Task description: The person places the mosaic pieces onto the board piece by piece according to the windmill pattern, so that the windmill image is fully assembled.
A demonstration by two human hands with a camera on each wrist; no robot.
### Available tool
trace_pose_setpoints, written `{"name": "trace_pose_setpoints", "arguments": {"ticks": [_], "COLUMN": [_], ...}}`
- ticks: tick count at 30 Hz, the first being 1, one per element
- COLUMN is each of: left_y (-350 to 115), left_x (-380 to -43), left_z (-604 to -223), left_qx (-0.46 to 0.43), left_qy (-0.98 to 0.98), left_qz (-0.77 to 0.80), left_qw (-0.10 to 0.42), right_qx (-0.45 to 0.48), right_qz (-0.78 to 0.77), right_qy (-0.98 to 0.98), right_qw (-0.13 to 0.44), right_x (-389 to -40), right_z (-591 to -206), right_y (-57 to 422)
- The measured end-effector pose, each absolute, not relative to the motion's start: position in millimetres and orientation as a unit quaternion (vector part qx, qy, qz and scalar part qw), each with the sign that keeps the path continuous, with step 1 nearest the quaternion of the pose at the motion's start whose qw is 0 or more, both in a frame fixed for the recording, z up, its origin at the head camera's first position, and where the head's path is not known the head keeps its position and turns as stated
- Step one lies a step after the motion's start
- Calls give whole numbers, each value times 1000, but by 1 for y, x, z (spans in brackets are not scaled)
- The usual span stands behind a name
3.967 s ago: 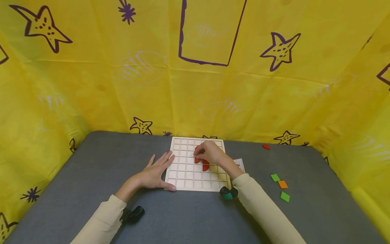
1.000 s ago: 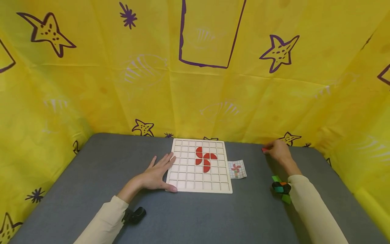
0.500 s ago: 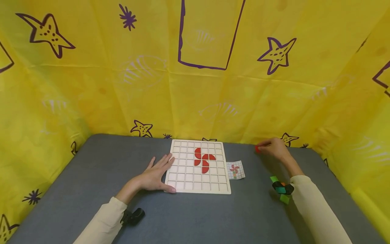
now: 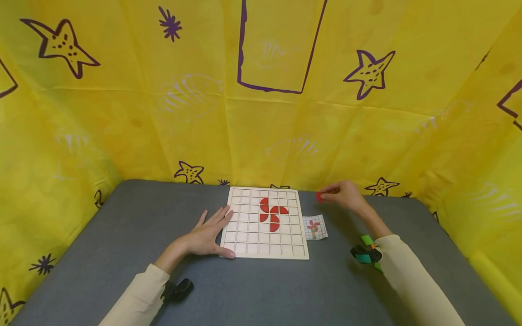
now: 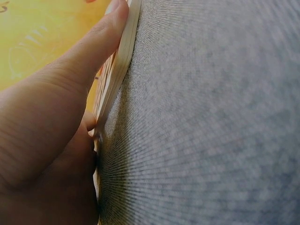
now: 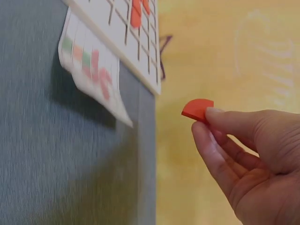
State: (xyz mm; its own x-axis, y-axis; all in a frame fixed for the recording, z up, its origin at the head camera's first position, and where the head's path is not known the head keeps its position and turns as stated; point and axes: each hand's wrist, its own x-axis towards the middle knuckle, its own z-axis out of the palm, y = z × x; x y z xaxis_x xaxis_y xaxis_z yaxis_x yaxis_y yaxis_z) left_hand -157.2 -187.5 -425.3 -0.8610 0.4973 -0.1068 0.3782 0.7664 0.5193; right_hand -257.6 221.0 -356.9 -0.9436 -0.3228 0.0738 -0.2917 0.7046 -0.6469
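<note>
My right hand (image 4: 346, 196) pinches a red quarter-circle tile (image 6: 197, 108) between thumb and fingers, lifted to the right of the board. A wooden grid board (image 4: 244, 235) lies flat at the table's back. Several red tiles (image 4: 275, 223) sit in its cells in a partial pinwheel. With fingers spread, my left hand (image 4: 205, 233) rests along the board's left edge; in the left wrist view its thumb (image 5: 105, 33) touches the board's rim. A printed card (image 4: 322, 222) with a coloured grid pattern lies against the board's right side, and its near edge curls up in the right wrist view.
Green tiles (image 4: 367, 240) and an orange one lie on the grey table (image 4: 253, 294) at the right, partly covered by my right wrist's black strap (image 4: 365, 255). A yellow patterned cloth (image 4: 195, 127) rises behind the table and along both sides.
My right hand left the board, took the red quarter-circle tile from the table's back right, and has carried it left toward the board. The left hand stays at the board's edge.
</note>
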Motion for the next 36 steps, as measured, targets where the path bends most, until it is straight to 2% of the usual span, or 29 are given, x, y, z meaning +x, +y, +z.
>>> {"name": "trace_pose_setpoints", "arguments": {"ticks": [12,23,36], "left_y": [-188,-188,-188], "left_x": [-158,-158,-159], "left_z": [-426,-426,-429], "left_qx": [233,237,234], "left_qy": [933,931,932], "left_qz": [247,249,250], "left_qw": [119,119,119], "right_qx": [-229,-210,-228], "right_qz": [-406,-426,-413], "right_qy": [882,876,875], "right_qw": [59,85,111], "right_x": [-255,-246,-249], "right_z": [-365,-374,-379], "right_y": [166,117,83]}}
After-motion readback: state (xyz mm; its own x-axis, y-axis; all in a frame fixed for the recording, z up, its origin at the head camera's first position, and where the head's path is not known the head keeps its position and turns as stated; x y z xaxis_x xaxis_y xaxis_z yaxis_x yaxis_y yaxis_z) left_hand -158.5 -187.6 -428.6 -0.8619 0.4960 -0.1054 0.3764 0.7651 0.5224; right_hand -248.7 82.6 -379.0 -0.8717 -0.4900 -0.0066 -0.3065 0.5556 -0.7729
